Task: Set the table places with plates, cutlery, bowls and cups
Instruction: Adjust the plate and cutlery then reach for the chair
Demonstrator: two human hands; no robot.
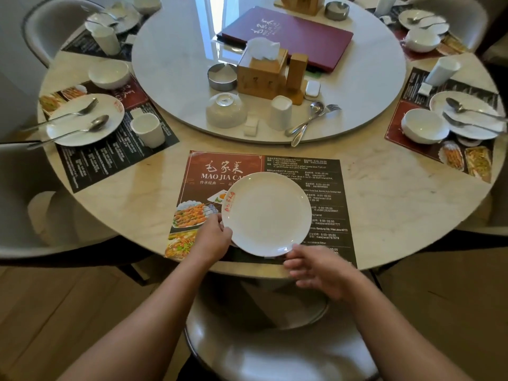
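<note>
A white plate (266,214) with a red mark on its left rim lies on the dark paper placemat (327,199) at the near place. My left hand (211,237) grips the plate's lower-left rim. My right hand (321,270) is open just below the plate's near rim, fingers spread and relaxed, holding nothing. On the turntable (170,64) wait an upturned white bowl (226,110), an upturned white cup (281,112), a small white rest (251,126), and a spoon and fork (310,119) lying together.
Set places with plates, bowls, cups and cutlery lie at left (85,119) and right (467,116), with others at the far corners. On the turntable stand a wooden tissue box (262,72), a steel tin (222,77) and a maroon menu (288,34). A white chair (275,350) is under me.
</note>
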